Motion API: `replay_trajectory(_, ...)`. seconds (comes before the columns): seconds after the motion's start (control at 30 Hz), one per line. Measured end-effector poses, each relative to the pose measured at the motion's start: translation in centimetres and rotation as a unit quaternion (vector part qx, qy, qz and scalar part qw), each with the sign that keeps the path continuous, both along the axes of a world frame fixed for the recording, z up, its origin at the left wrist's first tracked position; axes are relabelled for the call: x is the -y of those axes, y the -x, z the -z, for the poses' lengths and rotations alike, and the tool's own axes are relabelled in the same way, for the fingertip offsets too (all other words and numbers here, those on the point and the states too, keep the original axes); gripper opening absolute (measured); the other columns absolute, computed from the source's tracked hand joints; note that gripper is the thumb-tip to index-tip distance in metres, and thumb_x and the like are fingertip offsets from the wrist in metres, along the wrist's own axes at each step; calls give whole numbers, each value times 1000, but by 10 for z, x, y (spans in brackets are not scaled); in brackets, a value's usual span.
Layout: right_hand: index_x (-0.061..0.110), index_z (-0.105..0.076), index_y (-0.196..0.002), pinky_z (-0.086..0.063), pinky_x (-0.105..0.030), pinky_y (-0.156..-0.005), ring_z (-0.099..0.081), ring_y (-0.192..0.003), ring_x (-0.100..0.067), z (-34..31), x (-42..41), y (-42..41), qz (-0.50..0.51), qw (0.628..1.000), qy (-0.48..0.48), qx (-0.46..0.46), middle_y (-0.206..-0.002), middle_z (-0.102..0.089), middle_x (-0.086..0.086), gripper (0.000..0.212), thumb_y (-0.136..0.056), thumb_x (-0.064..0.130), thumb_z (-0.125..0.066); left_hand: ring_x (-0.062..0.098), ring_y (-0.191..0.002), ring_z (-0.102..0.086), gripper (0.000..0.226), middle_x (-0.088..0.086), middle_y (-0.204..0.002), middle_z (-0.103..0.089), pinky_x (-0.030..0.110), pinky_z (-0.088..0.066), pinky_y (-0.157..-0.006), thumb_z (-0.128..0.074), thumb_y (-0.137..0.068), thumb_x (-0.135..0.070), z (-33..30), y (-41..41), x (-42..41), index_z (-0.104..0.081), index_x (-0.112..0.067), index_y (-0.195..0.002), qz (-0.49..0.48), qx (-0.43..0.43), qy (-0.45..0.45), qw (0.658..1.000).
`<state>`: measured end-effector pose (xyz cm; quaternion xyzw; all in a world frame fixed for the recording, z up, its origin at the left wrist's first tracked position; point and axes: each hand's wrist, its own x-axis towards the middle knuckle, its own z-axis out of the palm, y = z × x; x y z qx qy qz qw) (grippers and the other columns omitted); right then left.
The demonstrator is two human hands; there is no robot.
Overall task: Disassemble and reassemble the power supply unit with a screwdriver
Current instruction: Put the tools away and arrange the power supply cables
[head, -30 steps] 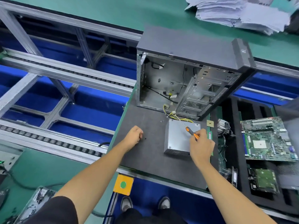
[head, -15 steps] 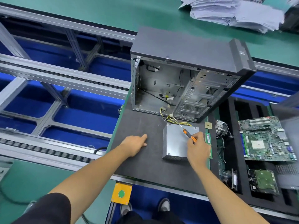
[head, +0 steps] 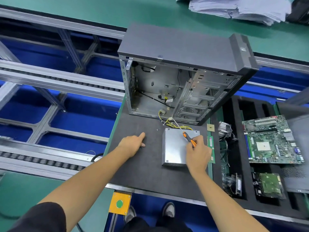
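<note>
The silver power supply unit [head: 173,146] lies flat on the dark mat [head: 143,169], its yellow cables [head: 168,123] running toward the open computer case [head: 182,71]. My right hand [head: 198,151] rests over the unit's right side and grips an orange-and-black screwdriver [head: 188,137] whose shaft points up-left toward the cables. My left hand [head: 133,143] lies palm down on the mat to the left of the unit, fingers stretched and holding nothing. Small loose screws [head: 158,129] lie on the mat just beyond the unit's far left corner.
A black foam tray [head: 234,164] on the right holds a motherboard [head: 270,139], a heatsink [head: 224,129], a hard drive [head: 267,185] and other parts. A RAM stick [head: 211,146] lies beside the unit. Paper stacks [head: 234,9] sit at the far back. Conveyor rails [head: 50,81] run on the left.
My left hand has uncurled from a fist and now lies flat on the mat, fingers stretched out. The right hand with the screwdriver has stayed over the unit. The view has shifted slightly.
</note>
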<state>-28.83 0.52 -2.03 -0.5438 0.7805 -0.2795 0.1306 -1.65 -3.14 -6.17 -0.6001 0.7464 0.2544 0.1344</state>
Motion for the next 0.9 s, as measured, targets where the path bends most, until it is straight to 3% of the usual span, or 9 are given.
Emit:
replay_trajectory(0.1, 22, -44, -83, -32, -36, -68, -42, -63, -30, 2, 0, 0, -5, 1000, 15, -13, -54, -40, 15, 22, -86, 6, -59, 31, -103, -63, 34, -11, -122, -68, 39, -51, -78, -50, -100, -14, 8, -8, -4, -19, -29, -97, 4, -51, 17, 999)
replay_trajectory(0.23, 23, -44, -82, -38, -39, -70, -30, -56, -10, 5, 2, -3, 6, 999, 27, -28, -52, -41, 14, 22, -86, 7, -59, 34, -91, -59, 41, 8, -102, -62, 40, -43, -75, -44, -102, -58, 16, -15, -10, -34, -18, -104, 62, -56, 53, 995)
replay_trajectory(0.43, 23, -40, -81, -33, -35, -67, -34, -47, -10, -6, 22, -6, -15, 999, 33, -26, -50, -37, 15, 25, -84, 6, -59, 30, -93, -58, 21, 8, -102, -61, 40, -43, -81, -31, -110, -35, 20, -10, -11, -43, -18, -111, 175, 14, 115, 978)
replay_trajectory(0.5, 20, -42, -82, -32, -35, -66, -34, -47, -13, -9, 33, -7, -24, 999, 29, -11, -50, -37, 15, 23, -85, 5, -58, 32, -80, -55, 21, 10, -90, -58, 44, -45, -76, -32, -110, -35, 17, -9, -11, -34, -16, -100, 71, -56, 65, 994)
replay_trajectory(0.57, 19, -43, -82, -32, -35, -66, -34, -48, -15, -8, 38, -9, -19, 999, 29, 2, -50, -38, 12, 21, -86, 6, -58, 25, -67, -46, 21, 7, -79, -54, 41, -42, -69, -37, -107, -29, 13, -4, -3, -31, -14, -93, -104, -199, 7, 974)
replay_trajectory(0.67, 19, -43, -82, -32, -35, -68, -32, -50, -8, -5, 37, -10, -14, 999, 38, -4, -51, -37, 16, 22, -87, 5, -59, 16, -57, -36, 19, 4, -67, -49, 30, -33, -54, -38, -101, -13, 4, 14, 22, -45, -15, -83, -319, -394, -71, 859)
replay_trajectory(0.73, 20, -42, -83, -33, -36, -70, -32, -54, -5, -3, 37, -10, -9, 999, 35, -4, -52, -37, 16, 22, -88, 6, -58, 16, -53, -32, 28, 4, -59, -43, 26, -26, -49, -39, -98, -14, -2, 26, 41, -49, -14, -72, -373, -428, -102, 816)
replay_trajectory(0.8, 20, -42, -83, -36, -38, -71, -31, -56, -4, -1, 39, -11, -3, 1000, 30, -9, -53, -40, 15, 20, -90, 7, -57, 17, -56, -40, 40, 2, -62, -47, 30, -32, -54, -43, -106, -27, 2, 35, 57, -47, -15, -68, -308, -386, -48, 868)
replay_trajectory(0.9, 19, -45, -85, -40, -42, -74, -29, -57, -6, 1, 40, -11, 0, 1000, 19, -24, -57, -51, 7, 14, -91, 10, -55, 27, -81, -56, 32, 2, -81, -59, 36, -37, -70, -46, -108, -36, 7, 45, 72, -46, -12, -87, -166, -276, 19, 946)
